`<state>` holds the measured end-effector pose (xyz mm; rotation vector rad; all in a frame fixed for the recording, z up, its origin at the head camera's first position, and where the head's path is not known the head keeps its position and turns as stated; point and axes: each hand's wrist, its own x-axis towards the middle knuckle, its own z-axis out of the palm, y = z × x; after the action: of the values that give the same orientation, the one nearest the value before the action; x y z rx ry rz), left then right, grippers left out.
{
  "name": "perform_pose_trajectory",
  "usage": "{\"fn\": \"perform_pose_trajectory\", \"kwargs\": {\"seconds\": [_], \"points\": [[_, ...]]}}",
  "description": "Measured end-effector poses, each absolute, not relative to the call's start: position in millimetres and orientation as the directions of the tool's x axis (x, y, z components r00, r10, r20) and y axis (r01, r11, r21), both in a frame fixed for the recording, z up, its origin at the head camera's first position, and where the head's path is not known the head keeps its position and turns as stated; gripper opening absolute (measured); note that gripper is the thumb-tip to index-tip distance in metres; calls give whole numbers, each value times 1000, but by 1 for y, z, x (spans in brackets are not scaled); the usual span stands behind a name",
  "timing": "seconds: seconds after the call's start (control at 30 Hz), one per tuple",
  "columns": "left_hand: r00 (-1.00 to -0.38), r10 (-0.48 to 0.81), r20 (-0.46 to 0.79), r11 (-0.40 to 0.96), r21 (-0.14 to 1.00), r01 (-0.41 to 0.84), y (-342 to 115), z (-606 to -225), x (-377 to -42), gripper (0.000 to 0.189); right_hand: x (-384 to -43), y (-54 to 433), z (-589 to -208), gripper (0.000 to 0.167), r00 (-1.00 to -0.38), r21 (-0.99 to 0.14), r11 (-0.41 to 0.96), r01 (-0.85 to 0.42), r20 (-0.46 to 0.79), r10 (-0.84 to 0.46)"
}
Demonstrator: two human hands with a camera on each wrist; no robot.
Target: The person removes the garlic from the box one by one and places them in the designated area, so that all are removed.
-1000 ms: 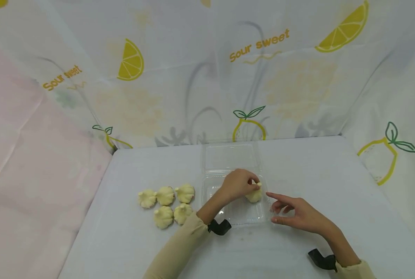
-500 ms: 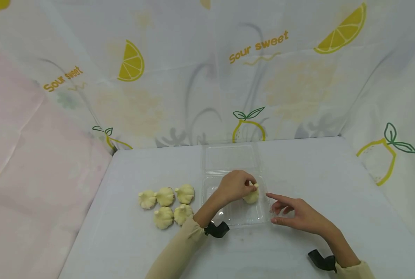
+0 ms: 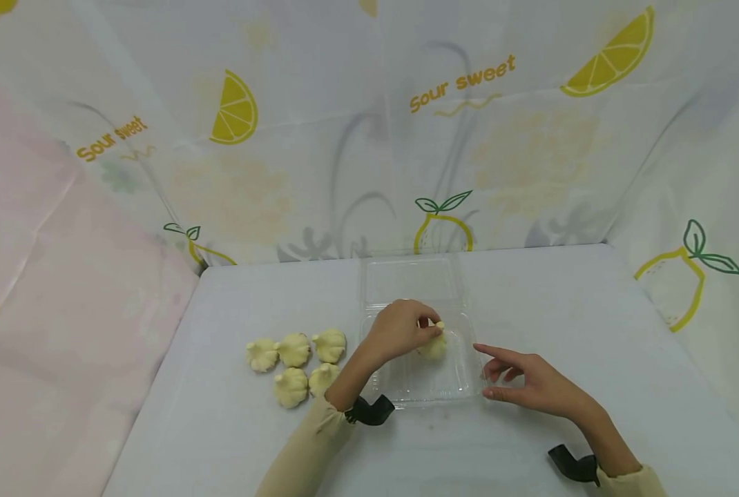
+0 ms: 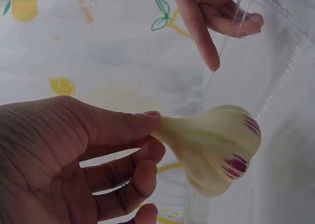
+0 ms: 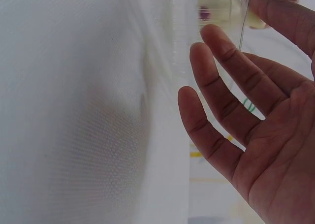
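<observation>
My left hand [image 3: 400, 331] pinches a garlic bulb [image 4: 214, 150] by its stem between thumb and fingertips, over the base of the clear plastic box [image 3: 463, 397]. Purple streaks mark the bulb's rounded end in the left wrist view. My right hand [image 3: 534, 379] is at the box's right side, fingers loosely extended, with the index fingertip right at the rim. In the right wrist view its fingers [image 5: 216, 106] spread beside the clear wall and grasp nothing.
Several more garlic bulbs [image 3: 291, 386] lie in two rows left of the box, one partly behind my left forearm. The box's lid [image 3: 413, 279] lies folded back toward the rear curtain [image 3: 344, 138]. A white cloth covers the table [image 3: 531, 290].
My left hand has moved left across the box with the garlic bulb still in its fingers. My right hand has stayed in place at the box's right side.
</observation>
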<state>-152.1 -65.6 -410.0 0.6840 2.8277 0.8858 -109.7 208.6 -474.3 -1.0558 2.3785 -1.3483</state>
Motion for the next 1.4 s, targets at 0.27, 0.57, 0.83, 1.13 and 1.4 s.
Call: {"fn": "perform_pose_trajectory", "kwargs": {"seconds": [0.27, 0.57, 0.83, 1.13, 1.4], "points": [[-890, 450, 67, 681, 619, 391, -86, -401, -151, 11, -110, 209, -475, 67, -720, -811, 329, -484, 155, -676], [-897, 423, 127, 637, 663, 394, -110, -396, -151, 10, -110, 209, -474, 67, -716, -808, 321, -494, 168, -678], [-915, 376, 144, 562, 750, 349, -128, -389, -146, 14, -109, 208, -474, 67, -718, -806, 331, -490, 159, -678], [-918, 358, 170, 543, 762, 353, -150, -384, -143, 14, -108, 209, -472, 67, -721, -805, 333, -491, 161, -674], [-937, 317, 147, 557, 771, 309, -171, -377, -133, 14, -108, 210, -473, 67, -719, -809, 326, -490, 164, -675]]}}
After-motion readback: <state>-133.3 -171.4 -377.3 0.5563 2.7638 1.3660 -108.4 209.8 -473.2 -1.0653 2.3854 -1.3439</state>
